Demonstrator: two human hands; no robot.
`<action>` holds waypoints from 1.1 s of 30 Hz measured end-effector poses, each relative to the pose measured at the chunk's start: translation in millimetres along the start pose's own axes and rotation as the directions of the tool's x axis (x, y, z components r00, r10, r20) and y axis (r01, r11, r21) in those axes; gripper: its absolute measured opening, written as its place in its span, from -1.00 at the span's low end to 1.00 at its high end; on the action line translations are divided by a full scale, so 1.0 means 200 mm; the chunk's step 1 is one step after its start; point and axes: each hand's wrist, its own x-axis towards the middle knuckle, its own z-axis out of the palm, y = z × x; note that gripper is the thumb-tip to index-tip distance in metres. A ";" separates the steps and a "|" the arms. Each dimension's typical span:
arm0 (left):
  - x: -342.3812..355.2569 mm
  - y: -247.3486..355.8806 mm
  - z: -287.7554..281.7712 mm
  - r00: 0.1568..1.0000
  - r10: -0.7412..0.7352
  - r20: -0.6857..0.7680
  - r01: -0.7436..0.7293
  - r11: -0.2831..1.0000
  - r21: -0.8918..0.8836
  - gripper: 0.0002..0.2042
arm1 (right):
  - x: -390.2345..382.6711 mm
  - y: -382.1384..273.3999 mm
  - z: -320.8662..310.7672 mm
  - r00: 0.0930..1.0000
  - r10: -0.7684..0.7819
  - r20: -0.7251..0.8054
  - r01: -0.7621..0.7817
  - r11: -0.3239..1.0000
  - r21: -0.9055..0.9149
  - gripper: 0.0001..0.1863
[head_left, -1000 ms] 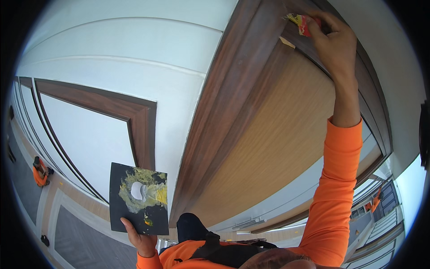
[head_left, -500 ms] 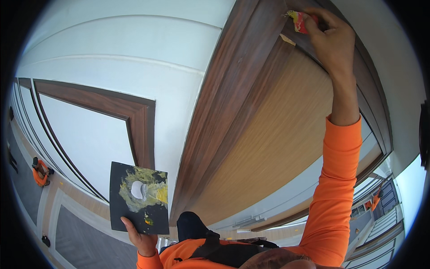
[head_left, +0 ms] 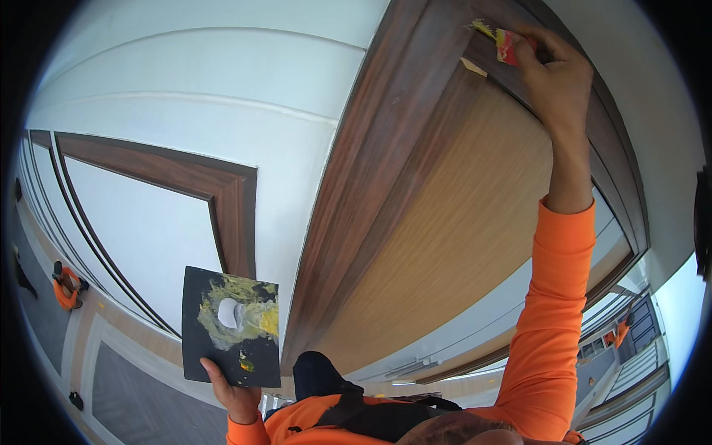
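Observation:
In my left hand point(head_left: 236, 391) is a dark rectangular board point(head_left: 202, 356), gripped at its lower edge with the thumb on top. A white dollop point(head_left: 231, 313) sits on the board amid smeared yellow-green putty point(head_left: 267, 319). My raised right hand point(head_left: 558, 78) pinches a small red putty spreader point(head_left: 509, 47) coated with yellow along one edge. It is at the upper corner of the dark brown wooden door frame point(head_left: 415, 96). A yellow putty streak point(head_left: 483, 28) lies on the frame just left of the spreader. A pale bare patch point(head_left: 474, 67) shows at the frame's inner corner.
Inside the frame is a light wood-grain panel point(head_left: 423, 252). White wall point(head_left: 200, 67) runs to the left, with another brown-framed opening point(head_left: 233, 215). A person in orange point(head_left: 68, 285) is low on the floor far left; another point(head_left: 621, 330) is far right.
My right hand has drawn the spreader a little to the right and slightly down, uncovering the yellow streak on the frame. My left hand and the board have hardly moved.

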 end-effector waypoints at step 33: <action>0.00 0.01 0.01 1.000 0.008 0.010 -0.008 1.000 0.026 -0.36 | -0.03 -0.09 -0.03 1.000 0.000 0.014 -0.003 0.972 0.236 -0.93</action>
